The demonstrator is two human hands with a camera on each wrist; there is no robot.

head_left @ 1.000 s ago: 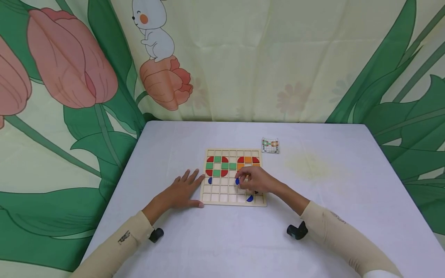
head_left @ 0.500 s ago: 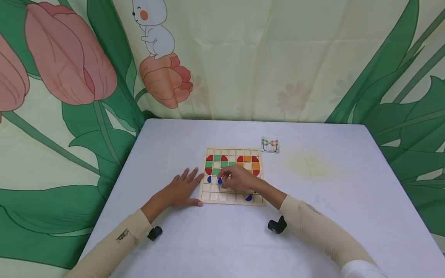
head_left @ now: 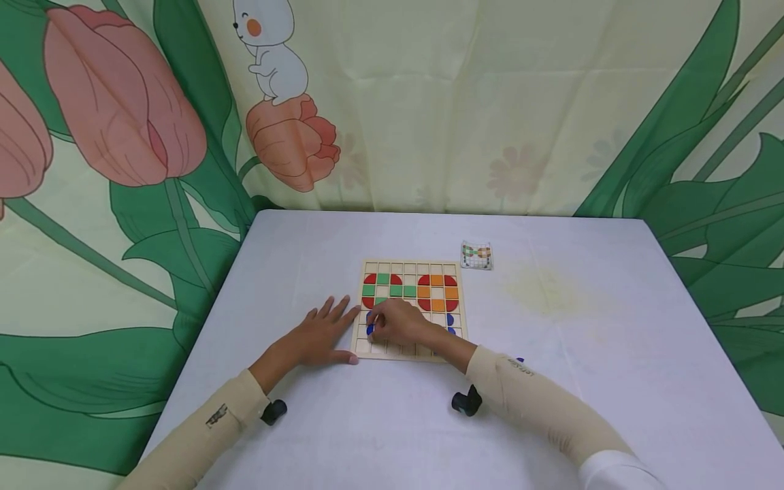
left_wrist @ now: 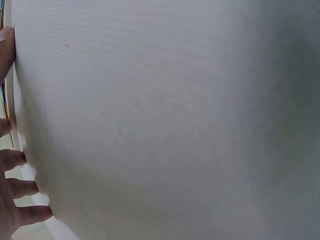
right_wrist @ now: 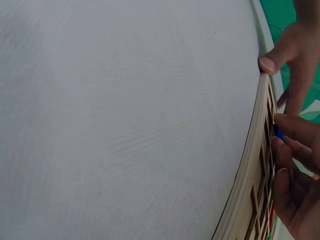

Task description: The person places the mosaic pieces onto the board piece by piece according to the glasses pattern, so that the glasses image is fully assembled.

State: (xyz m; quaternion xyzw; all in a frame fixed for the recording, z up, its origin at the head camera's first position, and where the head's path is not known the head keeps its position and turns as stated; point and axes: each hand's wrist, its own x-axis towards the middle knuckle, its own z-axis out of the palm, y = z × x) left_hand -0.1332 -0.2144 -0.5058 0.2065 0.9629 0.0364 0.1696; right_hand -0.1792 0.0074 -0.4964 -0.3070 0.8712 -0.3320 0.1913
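Observation:
A light wooden grid board (head_left: pixel 398 349) lies on the white-covered table. Red, green and orange tiles fill two ring shapes in its upper rows, joined by green squares. My right hand (head_left: pixel 397 321) is over the lower left cells, pinching a small blue tile (right_wrist: pixel 278 133) between thumb and finger at the board's surface. Just above it another blue piece (head_left: pixel 369 317) is partly covered by my fingers. My left hand (head_left: pixel 320 335) lies palm down with fingers spread, its fingertips and thumb at the board's left edge. Two blue pieces (head_left: pixel 450 319) sit in cells at the right.
A small printed card (head_left: pixel 476 256) with a coloured grid pattern lies past the board's upper right corner. A bit of blue (head_left: pixel 520 359) shows beside my right sleeve. A patterned curtain (head_left: pixel 429 109) hangs behind the table (head_left: pixel 551 272).
My right hand has moved left across the board with the blue tile and down slightly. Blue pieces at the board's right side have come into view. My left hand has stayed put.

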